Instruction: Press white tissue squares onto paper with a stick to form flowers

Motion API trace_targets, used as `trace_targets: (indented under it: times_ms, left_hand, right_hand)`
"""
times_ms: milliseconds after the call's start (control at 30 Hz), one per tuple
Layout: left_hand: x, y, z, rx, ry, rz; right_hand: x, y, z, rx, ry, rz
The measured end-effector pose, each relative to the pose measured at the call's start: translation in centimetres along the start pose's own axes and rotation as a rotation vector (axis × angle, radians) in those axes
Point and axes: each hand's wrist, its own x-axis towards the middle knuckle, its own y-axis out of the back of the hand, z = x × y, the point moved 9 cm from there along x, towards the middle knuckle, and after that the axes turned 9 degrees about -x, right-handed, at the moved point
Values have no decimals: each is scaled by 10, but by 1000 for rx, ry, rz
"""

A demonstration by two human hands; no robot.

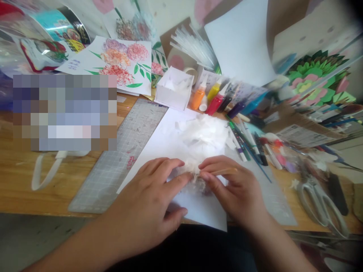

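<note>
the left hand [157, 185] was partly open over the white paper [208, 215], its fingers loosely spread and its thumb well apart; the index fingertip touched a fluffy whitish piece [195, 166], but the hand gripped nothing that showed. the right hand [235, 189] was closed in a pinch, with a thin stick [225, 171] held among its fingers; its fingertips met the right edge of the fluffy piece, though whether they gripped that too could not be told. the fluffy piece lay on the paper between both hands, blurred along its lower edge. just beyond it sat a heap of white scraps [205, 130], and under the paper was a grey cutting mat [96, 189]. behind the heap stood a small white box [172, 93] beside paint bottles, the orange bottle [198, 97] nearest it. scissors [320, 204] lay to the far right.
</note>
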Motion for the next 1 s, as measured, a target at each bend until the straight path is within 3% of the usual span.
trace_targets:
  times_ms: [267, 533, 1000]
  left_hand:
    - [0, 0, -1, 9, 6, -3]
    - [0, -1, 0, 18, 4, -18]
    - [0, -1, -1, 23, 16, -6]
  right_hand:
    - [-12, -2, -4, -61, 139, -22]
    - [-17, 16, 12, 77, -6, 107]
    - [-22, 10, -5, -72, 152, -21]
